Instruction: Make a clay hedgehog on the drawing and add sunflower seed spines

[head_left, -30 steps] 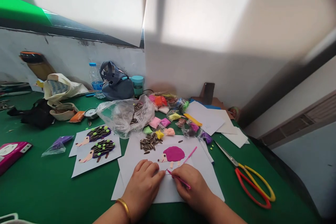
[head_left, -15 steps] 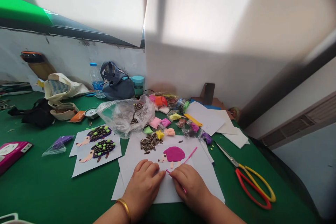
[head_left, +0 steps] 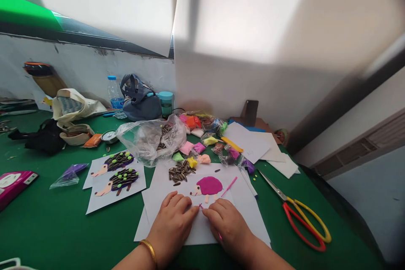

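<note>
My left hand [head_left: 174, 219], a gold bangle at its wrist, rests on white paper [head_left: 198, 235] with its fingers laid down and its thumb beside a tiny dark pink piece [head_left: 201, 206]. Closed beside that piece, my right hand [head_left: 229, 221] grips a thin pink stick tool [head_left: 220, 236], mostly hidden under the palm. Just beyond my hands lies a hedgehog picture [head_left: 210, 186] with a magenta body, a pale snout and pale legs. Another pink stick [head_left: 230, 186] lies at its right. Striped sunflower seeds [head_left: 181, 171] are heaped behind it.
Two finished-looking hedgehog pictures [head_left: 122, 180] lie left. Large scissors [head_left: 297, 211] with red and yellow handles lie right. Behind are a plastic bag of seeds [head_left: 152, 139], several coloured clay packets [head_left: 199, 147], loose paper [head_left: 247, 141], a phone [head_left: 251, 112] and a water bottle [head_left: 115, 93].
My right hand has shifted slightly left and its fingers have closed in nearer the tiny piece. The tool's visible end has moved left and down. My left hand stays put.
</note>
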Tool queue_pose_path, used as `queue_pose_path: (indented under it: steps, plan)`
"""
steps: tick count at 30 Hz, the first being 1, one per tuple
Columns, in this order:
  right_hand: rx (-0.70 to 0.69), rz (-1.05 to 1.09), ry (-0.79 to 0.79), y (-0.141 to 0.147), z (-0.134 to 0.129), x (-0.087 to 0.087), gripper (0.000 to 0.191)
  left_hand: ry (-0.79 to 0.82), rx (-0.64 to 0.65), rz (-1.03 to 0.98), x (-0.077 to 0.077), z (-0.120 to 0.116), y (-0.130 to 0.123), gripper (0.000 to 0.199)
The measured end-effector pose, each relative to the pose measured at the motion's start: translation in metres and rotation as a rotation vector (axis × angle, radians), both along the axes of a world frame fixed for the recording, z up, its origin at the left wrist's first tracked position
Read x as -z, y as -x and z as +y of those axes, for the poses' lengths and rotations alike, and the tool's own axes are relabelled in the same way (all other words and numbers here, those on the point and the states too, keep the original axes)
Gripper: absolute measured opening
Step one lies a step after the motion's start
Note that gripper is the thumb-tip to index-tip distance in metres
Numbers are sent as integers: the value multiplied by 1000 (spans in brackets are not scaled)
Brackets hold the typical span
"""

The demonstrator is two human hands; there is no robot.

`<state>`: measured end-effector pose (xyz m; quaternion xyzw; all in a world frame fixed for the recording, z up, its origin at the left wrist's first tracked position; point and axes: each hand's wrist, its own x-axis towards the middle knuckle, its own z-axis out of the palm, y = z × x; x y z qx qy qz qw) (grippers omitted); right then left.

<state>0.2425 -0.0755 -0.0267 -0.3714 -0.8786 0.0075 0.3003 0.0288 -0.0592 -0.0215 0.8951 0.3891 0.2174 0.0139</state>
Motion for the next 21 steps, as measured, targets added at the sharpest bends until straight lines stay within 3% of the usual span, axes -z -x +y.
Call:
queue_pose_path:
  steps: [4, 10, 21]
  plan:
    - [-11, 101, 48, -5, 0, -1, 34, 32, -6, 23, 1, 0, 0, 27]
    - [-14, 150, 141, -12, -2, -2, 30, 40, -3, 19, 2, 0, 1, 27]
    - [-9, 137, 96, -11, -3, 6, 32, 44, -2, 2, 2, 0, 1, 25]
